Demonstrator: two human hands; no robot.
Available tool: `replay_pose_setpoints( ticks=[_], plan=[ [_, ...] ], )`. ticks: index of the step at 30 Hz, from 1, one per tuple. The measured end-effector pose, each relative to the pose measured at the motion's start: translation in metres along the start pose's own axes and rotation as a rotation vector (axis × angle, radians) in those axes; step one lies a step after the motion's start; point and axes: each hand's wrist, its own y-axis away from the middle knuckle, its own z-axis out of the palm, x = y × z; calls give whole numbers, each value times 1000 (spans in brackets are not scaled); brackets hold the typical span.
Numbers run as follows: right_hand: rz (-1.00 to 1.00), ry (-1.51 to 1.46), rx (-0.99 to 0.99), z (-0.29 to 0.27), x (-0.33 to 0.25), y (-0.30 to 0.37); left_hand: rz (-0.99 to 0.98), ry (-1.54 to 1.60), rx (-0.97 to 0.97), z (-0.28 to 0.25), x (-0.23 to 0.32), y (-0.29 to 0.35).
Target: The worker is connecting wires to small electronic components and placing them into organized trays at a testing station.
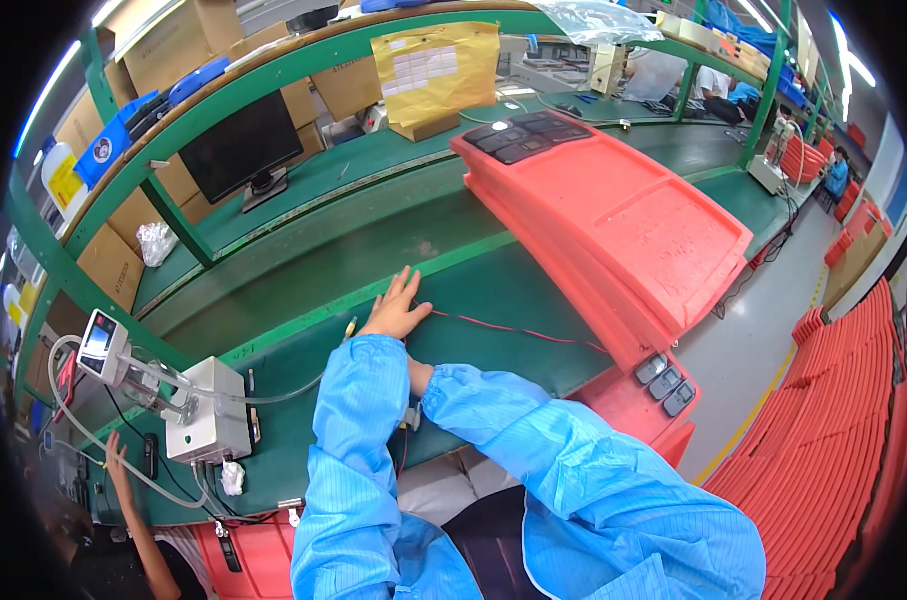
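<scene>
My left hand (399,308) lies palm down on the green work mat (494,285), its fingers spread and nothing visible in them. A thin red and black wire (514,328) runs from beside its thumb to the red trays. Crossing beneath the left wrist, my right hand (420,376) shows only a small patch of skin; its fingers are hidden by the left sleeve. A small pale-yellow tip (351,328) sticks out left of that sleeve. Clear tubing (284,397) also passes under the sleeve. Between the forearms is a small grey part (411,415), partly covered.
Tilted red trays (664,225) rise at right, dark pieces (529,135) on top. Small grey-framed devices (664,383) lie on a lower red tray. At left stands a white control box (209,410) with a gauge. Another person's hand (117,465) is at lower left.
</scene>
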Motion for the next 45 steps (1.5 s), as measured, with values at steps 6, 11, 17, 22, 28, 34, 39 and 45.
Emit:
replay_pose_setpoints(
  ticks=[6, 11, 17, 22, 28, 34, 39, 45],
  plan=[
    [-71, 977, -264, 41, -117, 2, 115, 196, 159, 19, -36, 18],
    [-42, 1692, -152, 36, -274, -31, 75, 187, 413, 15, -61, 36],
    [102, 2333, 696, -97, -305, -71, 182, 23, 438, 16, -43, 54],
    [209, 2363, 834, -135, -283, -76, 134, 110, 477, 7, -72, 55],
    [262, 2366, 864, -160, -270, -97, 142, 87, 386, 2, -80, 49],
    [242, 2304, 823, -148, -268, -92, 118, 41, 327, -5, -98, 51],
    [437, 2296, 780, -131, -258, -100, 110, 49, 315, 0, -109, 57],
    [-141, 2475, 526, -52, -179, -103, 145, 40, 368, 3, -132, 89]
  ],
)
